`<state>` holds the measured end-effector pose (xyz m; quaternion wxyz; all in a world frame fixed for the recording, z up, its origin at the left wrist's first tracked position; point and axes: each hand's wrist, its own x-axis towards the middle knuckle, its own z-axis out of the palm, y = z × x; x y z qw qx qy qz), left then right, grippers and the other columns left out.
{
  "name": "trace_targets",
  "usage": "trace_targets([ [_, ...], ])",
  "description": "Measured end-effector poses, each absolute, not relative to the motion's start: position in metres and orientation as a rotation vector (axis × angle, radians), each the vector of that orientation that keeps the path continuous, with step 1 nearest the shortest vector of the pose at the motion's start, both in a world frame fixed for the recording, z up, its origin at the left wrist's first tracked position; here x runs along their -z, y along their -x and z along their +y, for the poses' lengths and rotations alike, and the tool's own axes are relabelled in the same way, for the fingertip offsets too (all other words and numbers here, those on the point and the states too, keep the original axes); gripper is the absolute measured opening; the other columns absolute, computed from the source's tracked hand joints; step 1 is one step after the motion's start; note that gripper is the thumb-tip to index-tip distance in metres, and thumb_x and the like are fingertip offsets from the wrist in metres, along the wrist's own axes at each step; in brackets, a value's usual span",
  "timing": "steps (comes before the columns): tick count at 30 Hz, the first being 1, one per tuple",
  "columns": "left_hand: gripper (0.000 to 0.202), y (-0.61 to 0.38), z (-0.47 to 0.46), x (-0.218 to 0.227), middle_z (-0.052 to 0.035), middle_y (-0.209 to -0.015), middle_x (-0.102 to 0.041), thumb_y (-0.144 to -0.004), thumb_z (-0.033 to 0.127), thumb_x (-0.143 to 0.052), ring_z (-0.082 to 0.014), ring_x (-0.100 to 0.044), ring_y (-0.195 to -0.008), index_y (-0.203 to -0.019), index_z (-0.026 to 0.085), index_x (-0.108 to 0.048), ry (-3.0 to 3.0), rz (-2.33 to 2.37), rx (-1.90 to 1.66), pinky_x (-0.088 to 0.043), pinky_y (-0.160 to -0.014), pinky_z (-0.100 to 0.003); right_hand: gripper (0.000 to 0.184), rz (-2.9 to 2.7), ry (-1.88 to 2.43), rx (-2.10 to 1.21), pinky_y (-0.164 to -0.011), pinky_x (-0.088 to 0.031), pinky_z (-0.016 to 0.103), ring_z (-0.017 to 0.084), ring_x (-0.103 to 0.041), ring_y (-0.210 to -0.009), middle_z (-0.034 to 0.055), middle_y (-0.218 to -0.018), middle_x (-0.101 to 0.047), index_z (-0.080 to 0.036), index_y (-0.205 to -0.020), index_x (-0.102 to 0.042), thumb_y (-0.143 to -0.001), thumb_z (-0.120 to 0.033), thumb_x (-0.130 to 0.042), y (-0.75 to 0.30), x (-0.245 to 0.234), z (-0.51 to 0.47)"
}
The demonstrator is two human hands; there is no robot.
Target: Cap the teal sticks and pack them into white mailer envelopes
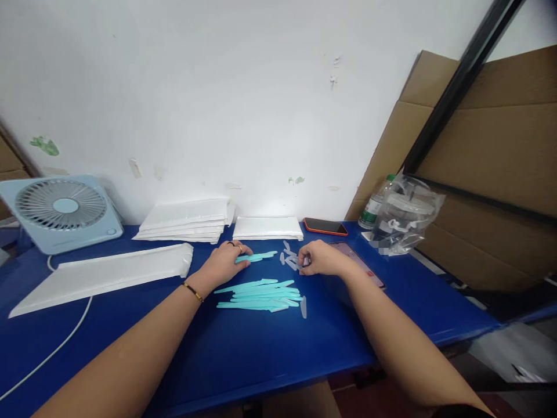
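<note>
My left hand (226,261) is closed around the handle ends of a few turquoise eyebrow razors (263,256), their narrow ends pointing right. Just right of them lies a small cluster of clear plastic caps (290,262). At the cluster's right side my right hand (319,258) is curled, its thumb and fingertips pinching what looks like one of these caps, mostly hidden by the fingers. Closer to me, a loose pile of several turquoise razors (261,295) is spread on the blue table (243,354). A single clear cap (303,307) rests at the pile's right end.
White padded packs (183,219) are stacked along the wall, with a smaller stack (267,227) beside them and a long pack (104,276) at left. A blue fan (65,212) stands far left. Two phones (325,226) (359,264), a bottle (374,206) and a bagged cup (404,217) are right.
</note>
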<state>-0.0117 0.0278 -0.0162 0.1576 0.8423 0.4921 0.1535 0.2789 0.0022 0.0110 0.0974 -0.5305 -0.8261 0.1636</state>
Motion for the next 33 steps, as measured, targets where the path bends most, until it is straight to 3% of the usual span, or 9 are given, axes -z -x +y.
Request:
trace_targets([
  [4,0.033,0.014,0.029,0.011,-0.0068,-0.108,-0.059,-0.076,0.038,-0.053,-0.0241,-0.053,-0.099,-0.105,0.024,-0.062,-2.403,1.496,-0.509,-0.039,-0.087,-0.033,0.014,-2.492,1.650,-0.366,-0.052,-0.035,0.022,0.015,-0.057,-0.063,0.0024,-0.074,-0.067,-0.020,-0.072,-0.068,-0.058,-0.017,-0.066,-0.272,-0.010,0.000],
  [8,0.034,0.014,0.022,0.000,-0.0049,-0.095,-0.061,-0.071,0.047,-0.058,-0.0208,-0.056,-0.086,-0.092,0.022,-0.065,-2.377,1.344,-0.416,-0.043,-0.074,-0.029,0.012,-2.472,1.734,-0.245,-0.052,-0.032,0.022,0.015,-0.056,-0.064,0.0042,-0.077,-0.066,-0.020,-0.071,-0.067,-0.059,-0.016,-0.064,-0.273,-0.010,0.001],
  [13,0.022,0.006,0.009,-0.009,-0.0012,-0.074,-0.065,-0.064,0.040,-0.063,-0.0163,-0.057,-0.067,-0.074,0.021,-0.066,-2.244,1.181,-0.102,-0.039,-0.055,-0.024,0.009,-2.316,1.524,-0.515,-0.055,-0.037,0.021,0.013,-0.054,-0.063,0.0028,-0.074,-0.064,-0.018,-0.078,-0.063,-0.071,-0.019,-0.057,-0.277,-0.011,0.003],
  [17,0.016,0.002,0.010,-0.007,-0.0016,-0.071,-0.066,-0.066,0.032,-0.057,-0.0155,-0.057,-0.064,-0.069,0.019,-0.065,-2.211,1.237,-0.127,-0.037,-0.054,-0.024,0.018,-2.141,1.280,-0.935,-0.052,-0.041,0.021,0.010,-0.054,-0.057,0.0014,-0.072,-0.060,-0.016,-0.090,-0.060,-0.080,-0.029,-0.052,-0.272,-0.012,0.002],
  [20,0.020,0.003,0.014,-0.005,-0.0016,-0.070,-0.064,-0.069,0.037,-0.055,-0.0153,-0.055,-0.064,-0.072,0.019,-0.063,-2.183,1.258,-0.239,-0.037,-0.054,-0.024,0.027,-2.096,1.160,-1.152,-0.050,-0.042,0.021,0.010,-0.053,-0.055,0.0011,-0.067,-0.057,-0.014,-0.094,-0.061,-0.081,-0.037,-0.054,-0.264,-0.010,0.000],
  [33,0.031,-0.002,0.010,-0.006,-0.0008,-0.069,-0.062,-0.072,0.048,-0.054,-0.0152,-0.055,-0.065,-0.075,0.018,-0.062,-2.183,1.250,-0.379,-0.038,-0.055,-0.023,0.030,-1.980,1.094,-1.259,-0.053,-0.047,0.024,0.011,-0.055,-0.056,0.0007,-0.063,-0.058,-0.012,-0.090,-0.066,-0.074,-0.037,-0.064,-0.242,0.003,-0.001],
])
